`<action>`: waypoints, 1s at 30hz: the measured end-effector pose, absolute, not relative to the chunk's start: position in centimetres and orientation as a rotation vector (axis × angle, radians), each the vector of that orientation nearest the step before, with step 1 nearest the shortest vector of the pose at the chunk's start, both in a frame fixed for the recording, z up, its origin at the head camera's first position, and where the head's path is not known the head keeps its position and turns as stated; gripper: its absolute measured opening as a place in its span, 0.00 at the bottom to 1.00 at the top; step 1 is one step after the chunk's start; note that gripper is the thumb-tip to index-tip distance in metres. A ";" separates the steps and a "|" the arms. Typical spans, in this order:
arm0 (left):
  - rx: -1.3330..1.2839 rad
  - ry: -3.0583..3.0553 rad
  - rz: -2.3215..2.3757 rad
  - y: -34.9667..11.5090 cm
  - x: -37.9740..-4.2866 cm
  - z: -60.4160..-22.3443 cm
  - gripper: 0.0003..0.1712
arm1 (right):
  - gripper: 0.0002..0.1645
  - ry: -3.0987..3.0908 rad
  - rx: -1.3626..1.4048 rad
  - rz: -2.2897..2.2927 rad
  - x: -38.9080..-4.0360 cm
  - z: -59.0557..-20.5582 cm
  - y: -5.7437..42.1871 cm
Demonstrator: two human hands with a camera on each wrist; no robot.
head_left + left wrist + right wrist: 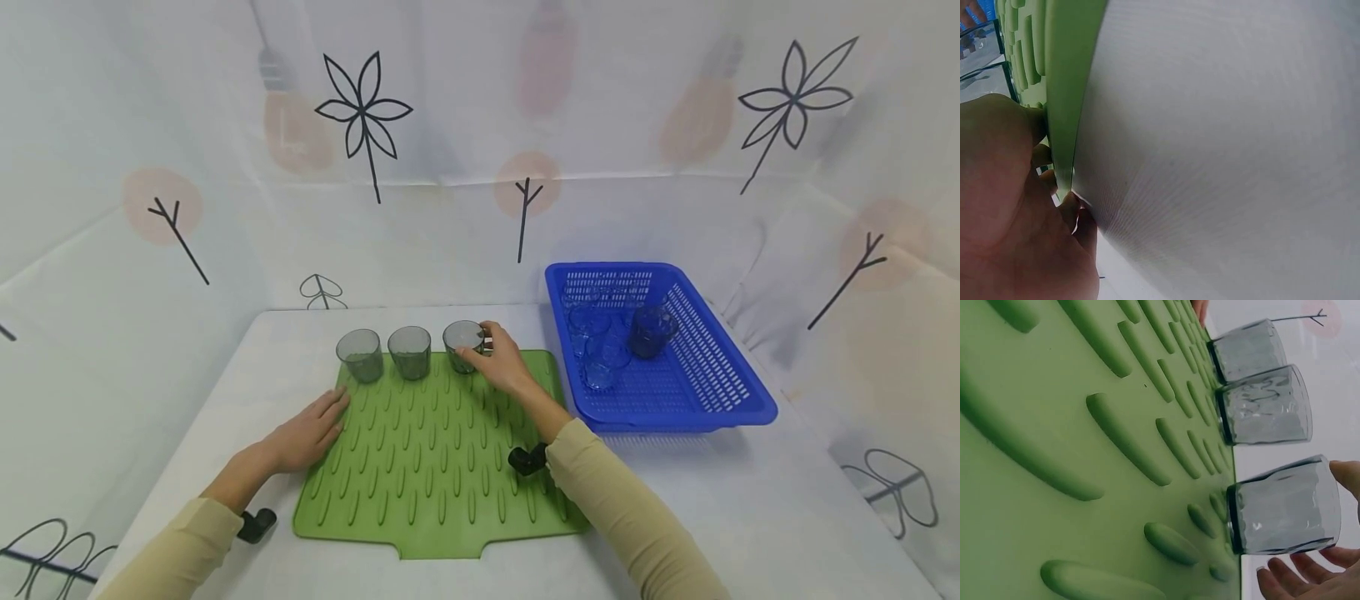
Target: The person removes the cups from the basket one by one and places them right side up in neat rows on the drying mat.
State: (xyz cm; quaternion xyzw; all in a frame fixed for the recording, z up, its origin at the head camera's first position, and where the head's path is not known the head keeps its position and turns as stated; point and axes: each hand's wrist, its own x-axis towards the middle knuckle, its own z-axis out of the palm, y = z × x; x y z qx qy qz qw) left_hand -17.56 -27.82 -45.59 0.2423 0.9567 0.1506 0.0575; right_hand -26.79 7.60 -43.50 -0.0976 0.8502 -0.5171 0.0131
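Note:
Three grey-tinted glass cups stand upright in a row along the far edge of the green ridged mat (pixel 442 450): a left cup (pixel 362 357), a middle cup (pixel 410 353) and a right cup (pixel 463 343). My right hand (pixel 498 362) is curved around the right cup, thumb at its near side and fingers at its right. In the right wrist view the thumb meets the rim of that cup (pixel 1285 509), whose base is on the mat. My left hand (pixel 307 433) lies at the mat's left edge, touching it with relaxed fingers and holding nothing.
Right of the mat is a blue perforated plastic basket (pixel 675 400). Several clear glasses (pixel 600 358) and a darker cup (pixel 652 332) are inside it. A white cloth (pixel 217 433) covers the table, and patterned white curtains (pixel 450 225) surround it.

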 end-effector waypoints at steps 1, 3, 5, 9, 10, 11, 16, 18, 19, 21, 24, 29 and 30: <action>0.737 2.900 0.453 -27.8 -17.6 -45.6 0.31 | 0.45 2.649 -0.302 -1.611 -26.8 -43.5 7.6; 0.756 2.909 0.445 -27.9 -17.6 -45.8 0.31 | 0.45 2.650 -0.299 -1.610 -26.8 -43.5 7.6; 0.766 2.912 0.447 -27.9 -17.7 -45.9 0.30 | 0.44 2.651 -0.297 -1.611 -26.8 -43.5 7.6; 0.745 2.899 0.457 -27.9 -17.7 -45.7 0.30 | 0.45 2.646 -0.294 -1.617 -26.8 -43.5 7.7; 0.743 2.899 0.450 -27.9 -17.7 -45.6 0.30 | 0.45 2.646 -0.294 -1.618 -26.8 -43.4 7.7; 0.731 2.892 0.449 -27.9 -17.7 -45.6 0.30 | 0.45 2.646 -0.293 -1.619 -26.7 -43.4 7.7; 0.711 2.878 0.425 -27.8 -17.7 -45.6 0.31 | 0.45 2.643 -0.290 -1.619 -26.4 -43.1 7.9; 0.713 2.878 0.436 -27.8 -17.7 -45.6 0.31 | 0.45 2.640 -0.287 -1.622 -26.3 -42.9 7.9; 0.716 2.881 0.445 -27.8 -17.7 -45.7 0.31 | 0.45 2.639 -0.287 -1.624 -26.2 -42.8 7.9; 0.718 2.886 0.454 -27.9 -17.7 -45.8 0.31 | 0.45 2.645 -0.285 -1.624 -26.0 -42.7 8.0; 0.736 2.899 0.450 -27.9 -17.7 -45.9 0.30 | 0.45 2.670 -0.284 -1.610 -25.8 -42.3 8.0; 0.713 2.888 0.449 -27.8 -17.7 -45.8 0.31 | 0.45 2.726 -0.300 -1.574 -25.1 -41.4 7.9; 0.709 2.887 0.445 -27.8 -17.7 -45.7 0.31 | 0.44 2.736 -0.305 -1.566 -25.0 -41.2 7.9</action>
